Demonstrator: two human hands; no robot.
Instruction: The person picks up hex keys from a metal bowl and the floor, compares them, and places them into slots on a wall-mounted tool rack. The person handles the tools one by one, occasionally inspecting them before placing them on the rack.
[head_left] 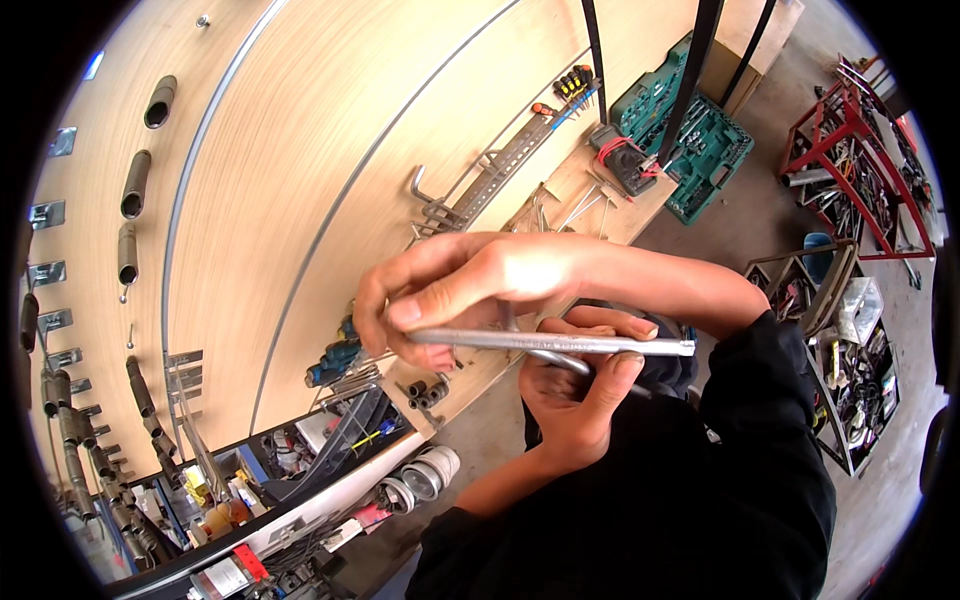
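Two hands hold a slim, shiny metal rod.

Pale wood-grain panels back a workbench; grey floor bears a red rack.

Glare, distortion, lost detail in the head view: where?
Head view: glare blows out a patch by the wrist of the right hand; the metal bar reads fairly crisp. Head view: fisheye bows the lines on the wood-grained board, and the corners go black. Head view: the black sleeve is dark enough to lose most detail.
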